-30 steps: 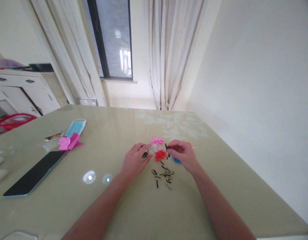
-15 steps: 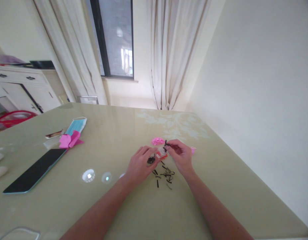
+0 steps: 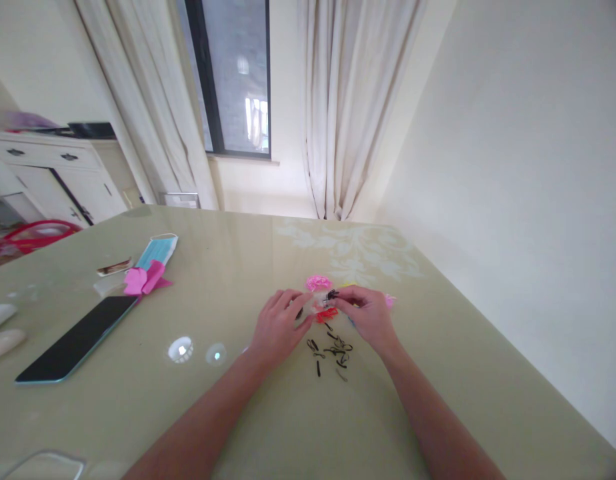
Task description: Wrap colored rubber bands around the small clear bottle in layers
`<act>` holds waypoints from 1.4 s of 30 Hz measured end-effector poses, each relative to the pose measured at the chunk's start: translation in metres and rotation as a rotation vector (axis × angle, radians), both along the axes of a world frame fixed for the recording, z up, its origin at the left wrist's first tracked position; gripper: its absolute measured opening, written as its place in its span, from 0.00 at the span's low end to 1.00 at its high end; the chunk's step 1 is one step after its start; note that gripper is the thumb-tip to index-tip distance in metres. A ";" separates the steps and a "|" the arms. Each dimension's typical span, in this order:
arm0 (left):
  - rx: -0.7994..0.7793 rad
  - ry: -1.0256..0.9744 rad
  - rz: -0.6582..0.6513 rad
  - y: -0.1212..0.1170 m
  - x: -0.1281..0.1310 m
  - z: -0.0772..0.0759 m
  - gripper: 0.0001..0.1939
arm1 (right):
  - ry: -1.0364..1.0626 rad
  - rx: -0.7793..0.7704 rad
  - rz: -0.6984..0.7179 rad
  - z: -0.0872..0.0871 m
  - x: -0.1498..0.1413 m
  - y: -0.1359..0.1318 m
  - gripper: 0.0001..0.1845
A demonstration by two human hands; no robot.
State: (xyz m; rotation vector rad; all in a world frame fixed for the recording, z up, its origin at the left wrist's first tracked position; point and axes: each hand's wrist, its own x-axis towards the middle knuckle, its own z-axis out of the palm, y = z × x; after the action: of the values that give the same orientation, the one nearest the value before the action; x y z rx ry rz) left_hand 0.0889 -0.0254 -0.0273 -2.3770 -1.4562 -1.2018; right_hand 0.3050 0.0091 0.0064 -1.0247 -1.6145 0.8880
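My left hand (image 3: 278,328) is closed around a small clear plastic bag or container (image 3: 318,301), whose exact kind I cannot make out. Something black shows between its fingers. Just to the right, my right hand (image 3: 371,317) pinches a few black hair ties (image 3: 331,295) against the clear plastic. On the table below both hands lie several loose black hair ties (image 3: 341,348). Around the hands are small heaps of coloured bands: pink (image 3: 319,283) behind, red (image 3: 327,315) underneath, and a bit of yellow (image 3: 349,285) partly hidden by my right hand.
To the left lie a dark tablet-like slab (image 3: 81,339), a pink folded piece (image 3: 145,279) and a blue face mask (image 3: 158,252). A white rounded object (image 3: 5,343) sits at the far left. The table (image 3: 308,427) meets a wall on the right.
My right hand has brought the black hair ties slightly down to the clear plastic. My left hand has turned a little, covering more of the black bits. The view has shifted slightly.
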 end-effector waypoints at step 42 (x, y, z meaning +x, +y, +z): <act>0.026 0.161 -0.004 0.002 -0.004 0.002 0.16 | -0.263 0.098 0.048 0.011 0.005 -0.005 0.07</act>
State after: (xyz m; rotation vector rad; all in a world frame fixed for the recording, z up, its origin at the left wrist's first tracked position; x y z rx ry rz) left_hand 0.0849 -0.0239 -0.0253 -2.3971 -1.3786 -0.9973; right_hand 0.3104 0.0045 0.0178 -1.0720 -1.8903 0.7198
